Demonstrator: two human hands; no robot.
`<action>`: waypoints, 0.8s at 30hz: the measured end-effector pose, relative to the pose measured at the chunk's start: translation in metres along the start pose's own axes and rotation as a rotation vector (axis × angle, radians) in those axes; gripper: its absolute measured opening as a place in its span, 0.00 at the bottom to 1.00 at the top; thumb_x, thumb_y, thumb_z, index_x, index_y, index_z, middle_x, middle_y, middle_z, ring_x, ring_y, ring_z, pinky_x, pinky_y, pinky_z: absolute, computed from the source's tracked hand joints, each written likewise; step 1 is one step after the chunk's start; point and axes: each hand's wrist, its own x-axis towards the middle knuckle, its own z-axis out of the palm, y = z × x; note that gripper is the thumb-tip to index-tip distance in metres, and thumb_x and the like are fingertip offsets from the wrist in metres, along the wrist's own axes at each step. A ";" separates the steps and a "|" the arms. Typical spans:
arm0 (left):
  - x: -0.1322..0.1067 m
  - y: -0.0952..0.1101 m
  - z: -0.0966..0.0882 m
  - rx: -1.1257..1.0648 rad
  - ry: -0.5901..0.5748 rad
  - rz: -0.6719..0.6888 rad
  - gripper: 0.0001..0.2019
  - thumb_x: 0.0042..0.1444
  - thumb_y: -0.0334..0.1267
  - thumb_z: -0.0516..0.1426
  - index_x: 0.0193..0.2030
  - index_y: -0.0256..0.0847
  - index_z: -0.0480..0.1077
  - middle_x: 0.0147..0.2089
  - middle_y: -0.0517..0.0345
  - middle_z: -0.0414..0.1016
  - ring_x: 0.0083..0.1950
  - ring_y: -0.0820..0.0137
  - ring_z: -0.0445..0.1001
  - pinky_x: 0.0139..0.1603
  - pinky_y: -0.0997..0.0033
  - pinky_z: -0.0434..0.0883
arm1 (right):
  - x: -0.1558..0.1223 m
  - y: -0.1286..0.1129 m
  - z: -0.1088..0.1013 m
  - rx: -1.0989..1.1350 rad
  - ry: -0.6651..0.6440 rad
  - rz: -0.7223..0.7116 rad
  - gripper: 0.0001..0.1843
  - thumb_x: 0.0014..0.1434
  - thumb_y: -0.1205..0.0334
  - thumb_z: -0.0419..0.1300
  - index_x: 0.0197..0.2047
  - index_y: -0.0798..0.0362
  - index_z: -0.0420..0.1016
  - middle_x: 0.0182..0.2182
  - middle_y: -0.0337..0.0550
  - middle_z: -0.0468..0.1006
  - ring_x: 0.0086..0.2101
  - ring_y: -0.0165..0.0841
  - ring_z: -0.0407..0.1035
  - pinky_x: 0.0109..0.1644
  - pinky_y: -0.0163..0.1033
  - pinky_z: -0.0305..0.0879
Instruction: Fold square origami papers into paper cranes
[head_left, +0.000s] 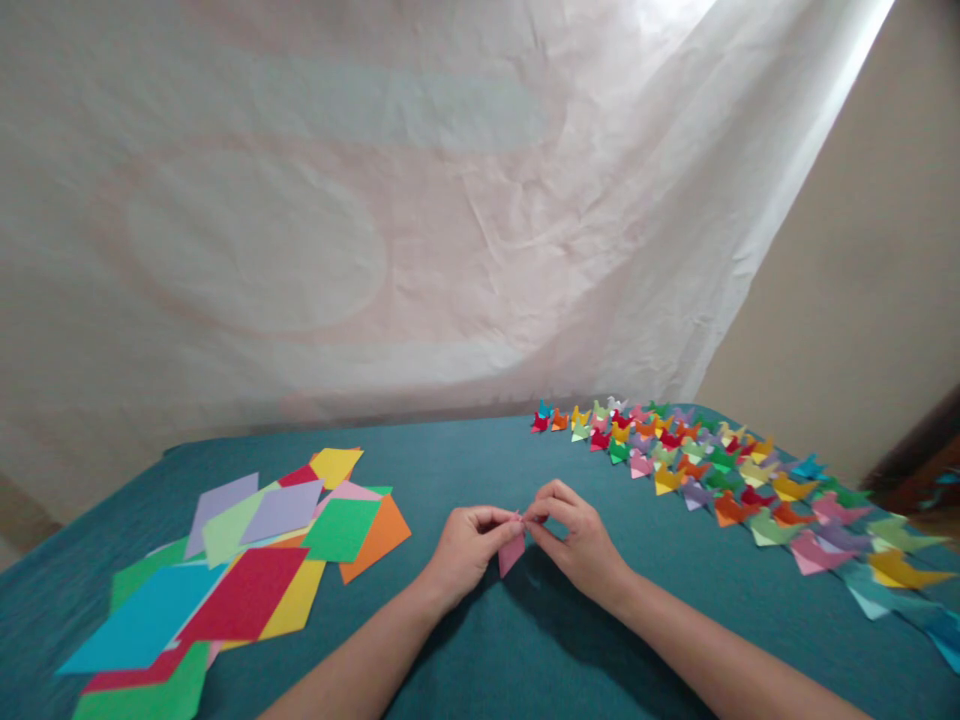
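A small folded piece of pink paper point(511, 556) hangs in front of me, just above the cloth. My left hand point(471, 550) pinches its upper part between thumb and fingers. My right hand point(574, 538) is closed in a pinch at the paper's top right corner, thumb and index finger pressed together there. Its other fingers curl loosely. The fingertips of both hands nearly meet and hide the paper's upper folds.
Loose coloured paper squares point(247, 595) lie overlapped on the left of the green tablecloth point(465, 460). Rows of small folded paper birds point(697, 470) in many colours stand on the right. Behind the table hangs a pale sheet point(420, 200).
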 end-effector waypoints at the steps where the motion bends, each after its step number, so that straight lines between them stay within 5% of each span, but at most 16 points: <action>1: 0.000 0.000 0.000 -0.003 0.003 -0.004 0.13 0.49 0.43 0.61 0.34 0.34 0.78 0.34 0.51 0.79 0.34 0.67 0.72 0.38 0.72 0.65 | 0.000 -0.001 0.000 0.008 -0.005 0.002 0.06 0.56 0.72 0.58 0.32 0.52 0.72 0.30 0.40 0.67 0.33 0.31 0.65 0.37 0.35 0.63; 24: -0.001 0.005 0.002 -0.055 0.080 -0.003 0.16 0.46 0.48 0.62 0.32 0.36 0.78 0.32 0.52 0.78 0.33 0.66 0.72 0.37 0.70 0.67 | 0.000 0.003 0.003 0.032 0.031 -0.034 0.06 0.56 0.70 0.55 0.34 0.51 0.72 0.31 0.41 0.68 0.32 0.31 0.66 0.35 0.36 0.65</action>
